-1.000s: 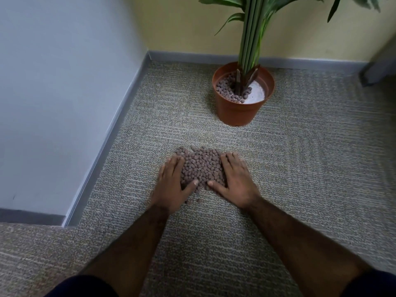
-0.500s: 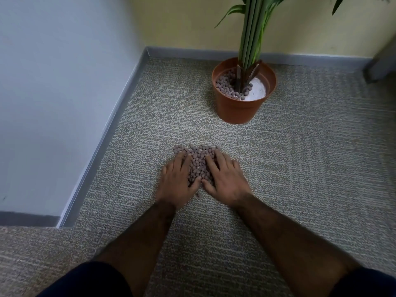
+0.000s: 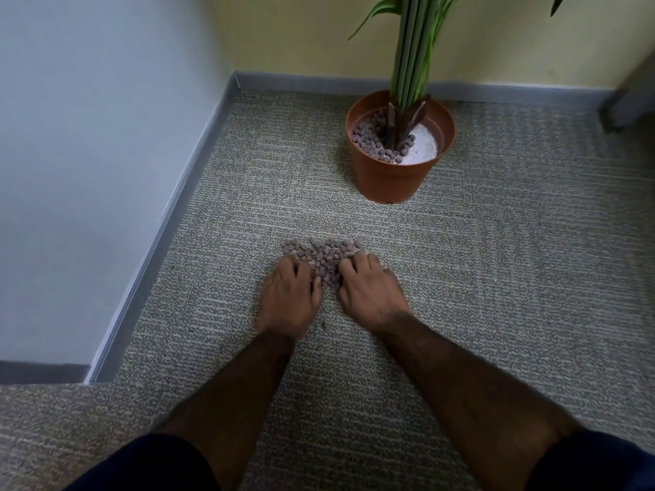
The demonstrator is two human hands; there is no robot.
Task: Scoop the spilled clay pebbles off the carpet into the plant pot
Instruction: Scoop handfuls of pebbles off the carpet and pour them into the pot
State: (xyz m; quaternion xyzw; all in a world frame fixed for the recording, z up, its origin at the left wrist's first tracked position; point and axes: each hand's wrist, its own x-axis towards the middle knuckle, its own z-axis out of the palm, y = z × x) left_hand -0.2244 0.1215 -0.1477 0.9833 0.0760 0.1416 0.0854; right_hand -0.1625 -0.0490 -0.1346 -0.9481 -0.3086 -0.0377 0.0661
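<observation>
A heap of brown clay pebbles (image 3: 324, 255) lies on the grey carpet (image 3: 496, 260). My left hand (image 3: 289, 295) presses against the heap's left side with fingers curled into the pebbles. On the right side my right hand (image 3: 368, 292) does the same, so the two hands cup the pile between them. Part of the heap is hidden under my fingers. Farther back stands the terracotta plant pot (image 3: 390, 178), with pebbles on its left half and white filler showing on its right.
The plant's green stems (image 3: 413, 47) rise from the pot's middle. A pale wall with a grey skirting board (image 3: 170, 221) runs along the left and meets the yellow back wall in a corner. One stray pebble (image 3: 324, 326) lies between my wrists.
My hands have closed in on the heap from both sides, fingers curling into it, and the pile has been squeezed narrower. The view has shifted slightly.
</observation>
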